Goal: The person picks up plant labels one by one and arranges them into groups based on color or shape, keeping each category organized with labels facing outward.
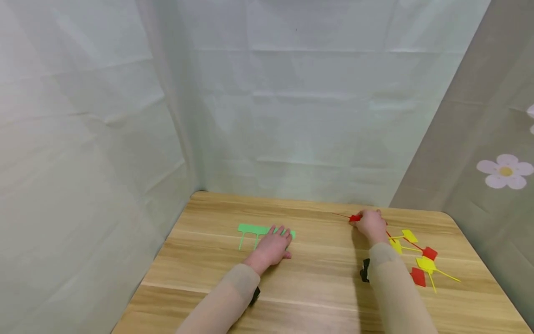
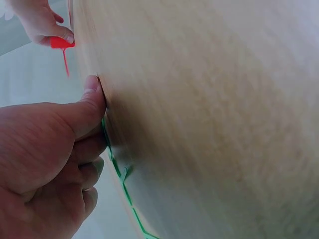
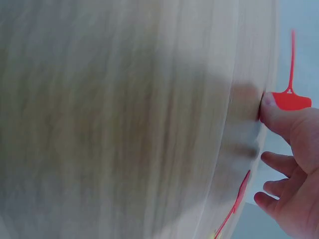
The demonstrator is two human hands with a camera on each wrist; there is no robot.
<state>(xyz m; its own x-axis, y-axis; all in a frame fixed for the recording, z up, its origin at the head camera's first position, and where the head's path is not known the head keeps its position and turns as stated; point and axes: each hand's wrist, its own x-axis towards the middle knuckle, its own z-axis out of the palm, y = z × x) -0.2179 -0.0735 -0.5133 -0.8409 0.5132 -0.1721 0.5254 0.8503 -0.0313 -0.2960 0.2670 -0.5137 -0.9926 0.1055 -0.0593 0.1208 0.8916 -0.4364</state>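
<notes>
Near the middle of the wooden table, my left hand [image 1: 271, 248] rests palm down with its fingers spread over a row of green marker cable ties [image 1: 252, 228]. Their flat tags form one strip and the thin tails point toward me; my hand hides part of them. My right hand [image 1: 372, 226], at the table's far right, pinches a red marker cable tie [image 3: 294, 101] between thumb and finger. Its tag is raised off the tabletop and its thin tail points left in the head view.
Right of and below my right hand lie loose yellow marker cable ties [image 1: 425, 264] and red marker cable ties [image 1: 429, 253], some overlapping. My right forearm covers part of this group. Pale cloth [image 1: 313, 116] hangs behind the table's far edge [image 1: 267, 198].
</notes>
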